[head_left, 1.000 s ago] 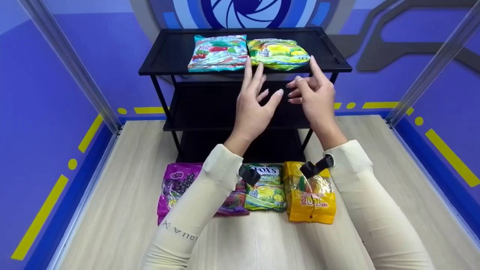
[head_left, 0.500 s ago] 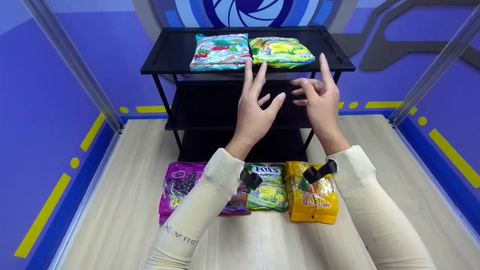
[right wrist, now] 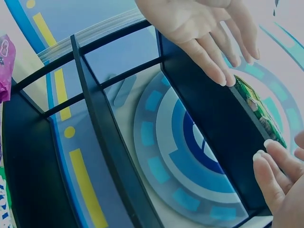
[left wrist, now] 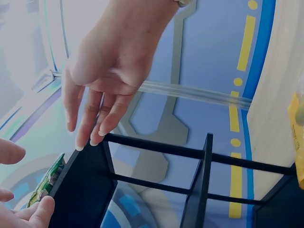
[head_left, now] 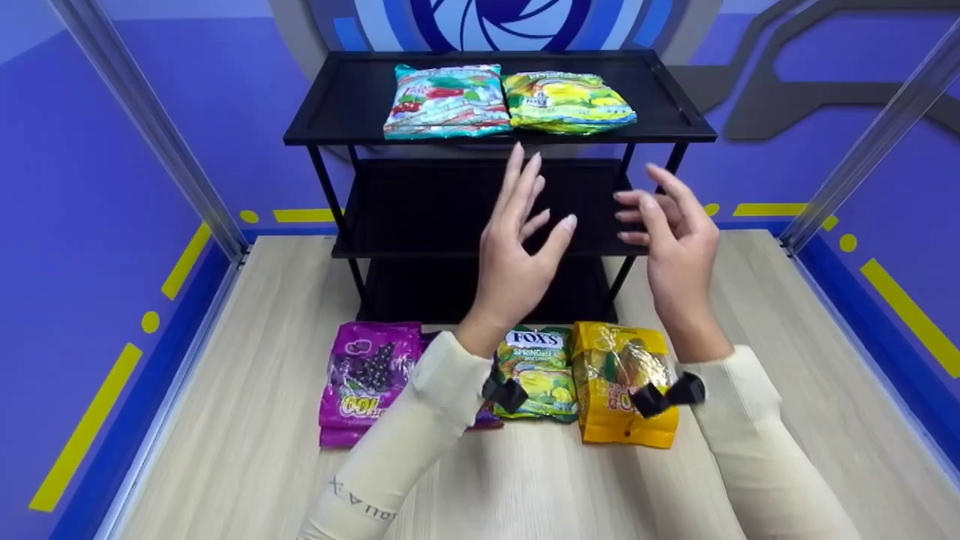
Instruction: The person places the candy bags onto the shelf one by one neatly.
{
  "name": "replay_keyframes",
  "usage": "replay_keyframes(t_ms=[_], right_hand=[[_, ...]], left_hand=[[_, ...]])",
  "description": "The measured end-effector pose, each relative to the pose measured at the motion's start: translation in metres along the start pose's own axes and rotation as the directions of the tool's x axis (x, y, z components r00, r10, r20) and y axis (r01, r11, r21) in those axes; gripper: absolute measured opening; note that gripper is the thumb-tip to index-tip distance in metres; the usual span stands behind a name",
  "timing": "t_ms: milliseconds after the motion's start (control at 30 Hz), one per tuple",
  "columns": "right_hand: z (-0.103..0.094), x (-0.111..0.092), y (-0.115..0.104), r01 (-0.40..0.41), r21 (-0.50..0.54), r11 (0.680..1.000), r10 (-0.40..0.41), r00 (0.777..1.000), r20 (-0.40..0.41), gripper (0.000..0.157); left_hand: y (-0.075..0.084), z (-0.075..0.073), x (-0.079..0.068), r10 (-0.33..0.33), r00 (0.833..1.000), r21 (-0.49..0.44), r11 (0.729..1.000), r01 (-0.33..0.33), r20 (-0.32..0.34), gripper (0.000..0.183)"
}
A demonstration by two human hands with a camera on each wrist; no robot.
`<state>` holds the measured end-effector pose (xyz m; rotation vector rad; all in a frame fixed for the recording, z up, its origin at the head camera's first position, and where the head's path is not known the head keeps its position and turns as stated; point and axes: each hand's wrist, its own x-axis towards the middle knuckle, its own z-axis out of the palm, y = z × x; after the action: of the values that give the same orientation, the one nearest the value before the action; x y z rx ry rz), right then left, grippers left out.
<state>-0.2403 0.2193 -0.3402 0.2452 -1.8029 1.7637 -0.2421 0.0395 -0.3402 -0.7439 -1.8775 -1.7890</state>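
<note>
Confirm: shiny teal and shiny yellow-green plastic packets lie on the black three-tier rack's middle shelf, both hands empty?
Not the middle: the head view shows the shiny teal plastic packet and shiny yellow-green plastic packet on the black three-tier rack's top shelf. The left hand and right hand are empty.

Dark bag (head_left: 487, 421) mostly hidden behind left sleeve (head_left: 420, 431), sleeve cut by head view's bottom edge, emblem (head_left: 502, 26) cropped at top, small print on teal bag (head_left: 448, 105) blurred

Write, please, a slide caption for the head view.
Empty left hand and right hand before a black three-tier shelf, two candy bags on its top; more bags lie in front of it.
</note>
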Motion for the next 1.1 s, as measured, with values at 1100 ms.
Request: replay_keyframes(t_ms=[1100], right_hand=[[-0.071, -0.080, 0.062, -0.395, -0.090, 0.914, 0.385, 0.916, -0.109, 0.033]], left_hand=[[-0.089, 0.031, -0.097, -0.423, 0.905, -0.040, 0.904, 0.425, 0.040, 0.068]])
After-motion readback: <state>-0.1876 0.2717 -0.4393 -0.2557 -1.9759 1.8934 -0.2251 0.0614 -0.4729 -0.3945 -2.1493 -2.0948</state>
